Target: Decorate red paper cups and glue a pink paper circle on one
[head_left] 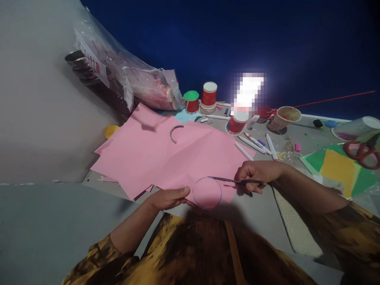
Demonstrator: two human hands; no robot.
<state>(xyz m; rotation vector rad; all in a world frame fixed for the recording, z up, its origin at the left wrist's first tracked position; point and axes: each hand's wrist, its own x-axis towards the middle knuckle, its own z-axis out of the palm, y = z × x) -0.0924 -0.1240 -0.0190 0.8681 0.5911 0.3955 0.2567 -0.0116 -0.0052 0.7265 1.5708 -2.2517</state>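
Note:
My left hand (170, 197) pinches the near edge of a pink paper sheet (212, 152), thumb on top and fingers underneath. A circle (207, 192) drawn in blue line lies on the sheet just right of my thumb. In my right hand (252, 176) is a pair of scissors (227, 179) with dark handles. Their blades point left across the paper, the tip at the circle's upper edge. Whether the blades are parted is hard to make out. More pink sheets (133, 150) lie beneath and to the left, with a grey curved piece (175, 133) on top.
Paper cups (209, 95) and several white markers (252, 144) stand or lie along the table's back. At right are red-handled scissors (360, 154) and green and yellow paper (338, 168). A plastic-wrapped bundle (142, 85) leans at the back left, beside the wall.

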